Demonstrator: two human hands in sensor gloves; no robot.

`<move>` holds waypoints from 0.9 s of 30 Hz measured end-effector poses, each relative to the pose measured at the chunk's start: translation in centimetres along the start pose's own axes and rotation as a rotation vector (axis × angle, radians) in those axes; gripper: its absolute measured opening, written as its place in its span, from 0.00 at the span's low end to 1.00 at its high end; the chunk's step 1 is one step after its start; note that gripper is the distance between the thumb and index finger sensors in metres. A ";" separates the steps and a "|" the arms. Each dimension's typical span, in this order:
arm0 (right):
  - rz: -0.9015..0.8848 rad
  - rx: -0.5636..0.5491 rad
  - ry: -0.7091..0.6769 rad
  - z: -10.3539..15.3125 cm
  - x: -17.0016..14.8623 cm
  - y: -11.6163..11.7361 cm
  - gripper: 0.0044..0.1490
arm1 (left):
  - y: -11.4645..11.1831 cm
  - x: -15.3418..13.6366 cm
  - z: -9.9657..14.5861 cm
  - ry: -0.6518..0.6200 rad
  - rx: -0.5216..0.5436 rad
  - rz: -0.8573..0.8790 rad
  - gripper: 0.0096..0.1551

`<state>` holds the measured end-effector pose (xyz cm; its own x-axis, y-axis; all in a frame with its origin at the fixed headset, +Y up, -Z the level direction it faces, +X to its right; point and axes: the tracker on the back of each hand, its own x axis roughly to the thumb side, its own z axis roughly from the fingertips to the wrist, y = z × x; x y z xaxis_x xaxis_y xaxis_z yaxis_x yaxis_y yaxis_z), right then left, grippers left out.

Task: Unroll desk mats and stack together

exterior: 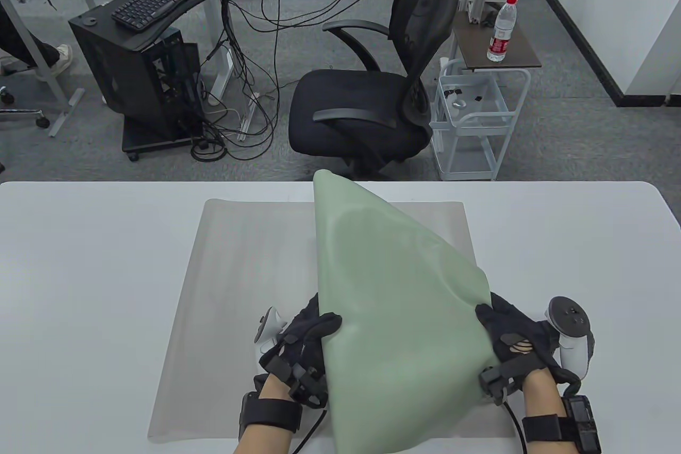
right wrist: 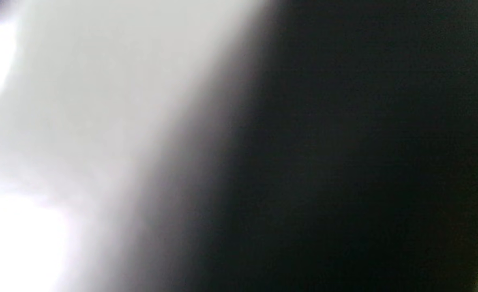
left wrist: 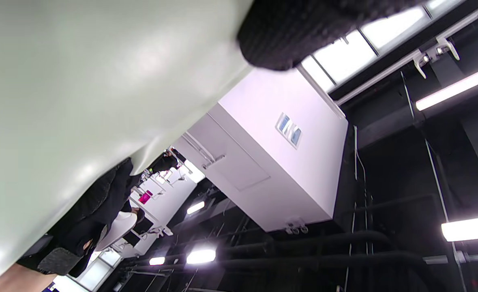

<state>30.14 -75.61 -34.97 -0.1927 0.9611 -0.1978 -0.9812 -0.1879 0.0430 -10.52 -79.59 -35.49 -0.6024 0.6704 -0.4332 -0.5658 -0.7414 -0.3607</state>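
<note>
An office floor with a black chair (exterior: 367,102) is lying beyond the white worktop (exterior: 80,273) I am working at. Beside the chair, a white cart (exterior: 479,124) is carrying a water bottle (exterior: 501,31) on its top shelf and a few small dark bits in its tray. A grey mat (exterior: 234,283) is lying flat on the worktop. I am holding a green mat (exterior: 393,305) up above it, my left hand (exterior: 300,342) gripping its left edge and my right hand (exterior: 513,339) gripping its right edge, fingers curled over it.
</note>
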 end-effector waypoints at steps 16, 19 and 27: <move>0.066 -0.021 0.083 0.5 0.1 -1.2 0.28 | -1.0 4.7 -0.5 0.265 0.271 -0.657 0.52; 0.097 0.015 0.148 0.6 -0.2 -1.3 0.32 | -1.4 5.1 -1.2 0.325 0.391 -0.916 0.55; -0.039 0.009 0.138 -0.2 -2.2 -2.7 0.41 | 0.1 2.6 -3.4 0.446 0.590 -1.073 0.58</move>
<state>33.21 -77.28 -34.82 -0.1534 0.9307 -0.3322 -0.9881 -0.1482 0.0410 -10.22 -78.03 -39.47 0.4746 0.7660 -0.4336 -0.8746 0.3549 -0.3304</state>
